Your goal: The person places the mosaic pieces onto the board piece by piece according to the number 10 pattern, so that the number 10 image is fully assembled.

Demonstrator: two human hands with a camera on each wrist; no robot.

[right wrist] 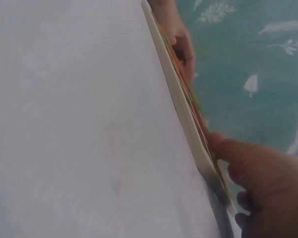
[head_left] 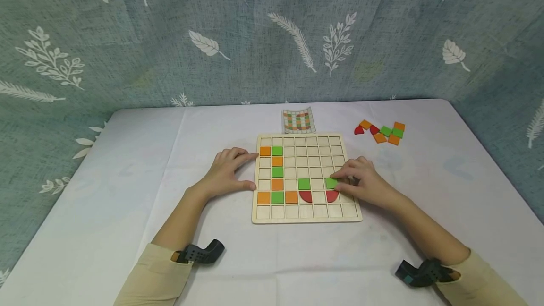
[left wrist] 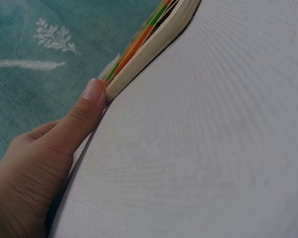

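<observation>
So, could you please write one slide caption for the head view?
Left hand touching the edge of a gridded board, right hand pinching a green tile on it.

One View From Above, Two From Low Down

From the near side, the head view looks forward and down over the surface (head_left: 127,178) to its far edge and both far corners, well back from the gridded board (head_left: 307,220). Each wrist view sits low and close, tilted, skimming the surface towards the board's rim and the patterned cloth (head_left: 255,77). The left hand (head_left: 227,171) shows in all three; the right hand (head_left: 361,181) in the head and right wrist views.
</observation>
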